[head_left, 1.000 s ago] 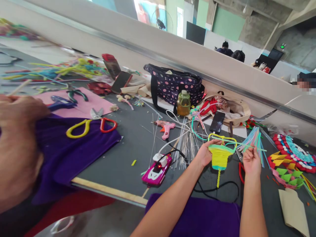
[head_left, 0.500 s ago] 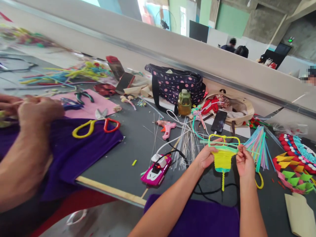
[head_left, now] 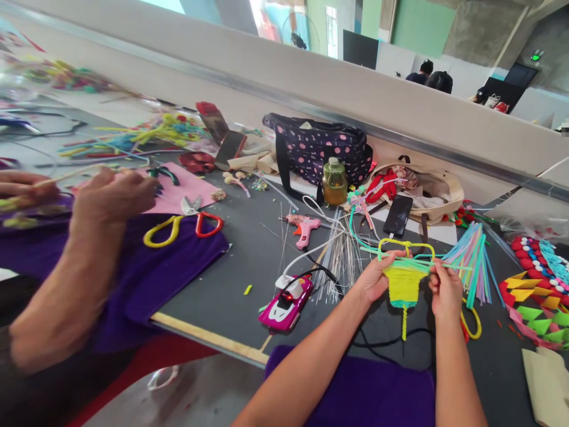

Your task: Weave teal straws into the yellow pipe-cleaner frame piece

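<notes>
My left hand (head_left: 374,277) grips the left side of a small yellow woven basket (head_left: 403,283) with a teal bottom band and a yellow stem hanging below. My right hand (head_left: 446,289) pinches its right side together with a thin green strand (head_left: 457,268) that runs across the top of the weave. A yellow-green looped frame (head_left: 405,244) rises above the basket. A bundle of pastel strips (head_left: 471,258) lies on the table just behind my right hand.
A co-worker's hands (head_left: 111,193) work a thin stick over purple cloth (head_left: 133,267) at left, by yellow and red scissors (head_left: 184,224). A pink glue gun (head_left: 303,226), pink car-shaped device (head_left: 287,301), wires (head_left: 340,261), jar (head_left: 334,182), polka-dot bag (head_left: 317,151), phone (head_left: 397,216) crowd the table (head_left: 240,255).
My right hand has moved left from the pastel strips onto the basket's right side, pulling a green strand across it. The co-worker's hand has shifted right.
</notes>
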Action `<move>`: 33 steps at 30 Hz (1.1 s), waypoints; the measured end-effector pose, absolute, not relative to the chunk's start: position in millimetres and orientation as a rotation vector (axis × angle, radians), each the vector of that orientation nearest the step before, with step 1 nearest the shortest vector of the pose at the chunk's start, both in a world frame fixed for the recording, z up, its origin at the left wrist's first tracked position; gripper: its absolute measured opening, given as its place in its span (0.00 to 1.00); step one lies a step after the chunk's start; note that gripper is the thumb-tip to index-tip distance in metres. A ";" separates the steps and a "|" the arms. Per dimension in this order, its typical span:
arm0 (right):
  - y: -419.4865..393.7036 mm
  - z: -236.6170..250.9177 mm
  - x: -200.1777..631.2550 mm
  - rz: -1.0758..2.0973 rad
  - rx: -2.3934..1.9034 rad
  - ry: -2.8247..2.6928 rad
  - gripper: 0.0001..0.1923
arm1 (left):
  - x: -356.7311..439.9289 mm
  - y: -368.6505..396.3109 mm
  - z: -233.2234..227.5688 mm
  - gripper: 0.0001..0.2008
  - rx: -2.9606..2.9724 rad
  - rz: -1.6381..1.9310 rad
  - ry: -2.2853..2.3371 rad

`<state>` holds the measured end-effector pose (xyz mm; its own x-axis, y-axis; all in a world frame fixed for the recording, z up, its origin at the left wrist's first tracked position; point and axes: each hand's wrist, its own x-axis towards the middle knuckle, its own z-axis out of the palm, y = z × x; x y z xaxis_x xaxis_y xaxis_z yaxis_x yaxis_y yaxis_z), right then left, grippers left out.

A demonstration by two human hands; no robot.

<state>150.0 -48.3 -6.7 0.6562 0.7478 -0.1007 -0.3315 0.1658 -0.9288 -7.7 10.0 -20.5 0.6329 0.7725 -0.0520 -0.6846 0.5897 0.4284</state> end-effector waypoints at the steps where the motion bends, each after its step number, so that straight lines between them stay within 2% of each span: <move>1: -48.1 -7.0 149.9 0.794 -1.176 -0.428 0.18 | -7.5 9.8 -20.5 0.11 0.390 0.858 0.244; 7: -47.8 -7.8 147.6 0.686 -1.252 -0.456 0.18 | -8.6 7.1 -12.8 0.09 0.370 0.870 0.274; 19: -51.8 -0.6 157.3 0.624 -1.191 -0.397 0.17 | -7.1 8.7 -12.1 0.14 0.353 0.901 0.385; 27: -62.3 -2.7 198.1 0.289 -1.141 -0.357 0.12 | -7.9 15.1 -15.8 0.16 0.282 0.961 0.459; 33: -66.9 -3.1 208.7 0.216 -1.109 -0.335 0.11 | -8.0 14.4 -13.2 0.16 0.258 0.975 0.427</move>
